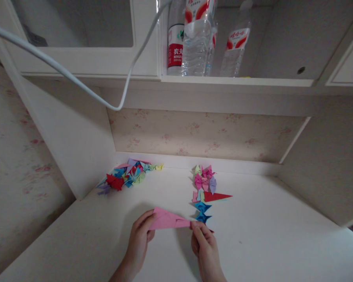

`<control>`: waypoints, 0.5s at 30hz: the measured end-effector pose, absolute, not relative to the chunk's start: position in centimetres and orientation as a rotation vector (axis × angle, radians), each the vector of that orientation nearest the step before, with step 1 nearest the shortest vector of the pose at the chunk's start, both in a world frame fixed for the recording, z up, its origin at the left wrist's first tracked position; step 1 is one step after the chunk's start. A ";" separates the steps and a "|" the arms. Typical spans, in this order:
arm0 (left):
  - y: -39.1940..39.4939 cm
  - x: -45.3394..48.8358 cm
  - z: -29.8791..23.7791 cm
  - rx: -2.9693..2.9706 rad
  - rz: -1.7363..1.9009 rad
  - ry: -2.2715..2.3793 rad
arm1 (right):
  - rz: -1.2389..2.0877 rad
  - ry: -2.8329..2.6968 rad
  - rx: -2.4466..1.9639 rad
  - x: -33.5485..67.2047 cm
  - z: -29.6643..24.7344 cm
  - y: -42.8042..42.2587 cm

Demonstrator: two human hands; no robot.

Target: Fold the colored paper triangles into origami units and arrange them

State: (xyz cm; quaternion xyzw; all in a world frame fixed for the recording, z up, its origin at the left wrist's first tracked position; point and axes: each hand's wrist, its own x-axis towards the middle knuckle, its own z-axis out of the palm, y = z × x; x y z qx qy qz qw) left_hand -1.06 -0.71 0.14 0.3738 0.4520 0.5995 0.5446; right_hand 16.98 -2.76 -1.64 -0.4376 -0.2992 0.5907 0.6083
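A folded pink origami paper is stretched between my two hands above the white desk. Its wide end sits in my left hand, thumb and fingers closed on it. My right hand pinches the narrow tip at the other end. Just beyond my right hand lie two blue folded papers, and a dark red bit of paper shows partly behind its fingers. Farther up, a long red folded paper points right, with small pink and pale green pieces at its left end.
A heap of colourful origami pieces lies at the desk's back left. Pink, green and purple folded pieces cluster at the back middle. Above, a shelf holds plastic water bottles. A white cable hangs at upper left.
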 end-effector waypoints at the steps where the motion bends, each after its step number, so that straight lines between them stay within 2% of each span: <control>1: -0.7 -1.0 0.1 0.905 1.414 1.080 | 1.361 -0.683 -1.012 16.9 -1.5 -2.8; 8: -1.3 -0.4 0.7 1.130 1.169 1.128 | 1.372 -0.762 -1.130 16.1 -1.3 -3.0; 15: -1.2 -0.4 0.8 1.189 1.116 1.120 | 1.319 -0.818 -1.160 16.2 -1.5 -3.0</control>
